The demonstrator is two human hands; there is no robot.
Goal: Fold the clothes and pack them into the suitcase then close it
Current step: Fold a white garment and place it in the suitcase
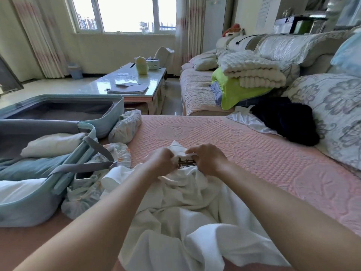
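White garment (181,212): in the head view, the only 1 here, it lies crumpled on the pink cover (254,149), nearer that cover's near edge than its far one. Its long axis runs straight away from the person, from the loose folds at the near edge up to a bunched end further out.

Both hands meet at that bunched end. The left hand (162,161) and the right hand (207,159) sit just beside each other, fingers curled into the cloth, each clamped on the garment. Between them shows a dark mark (185,163); whether it is a clasp or a print I cannot tell.

The suitcase (25,210) stands open at the cover's left edge, so the left hand is the nearer of the 2 to it. A cream fold (52,143) and a blue piece (29,167) already lie inside. A floral bundle (125,126) rests between the suitcase and the garment, touching the suitcase wall. A dark garment (287,120) lies well apart, by the cover's far right corner.

My judgement: the garment is not yet folded. The bare cover lies ahead and to the right of the hands, so spreading goes that way, and packing then goes left.
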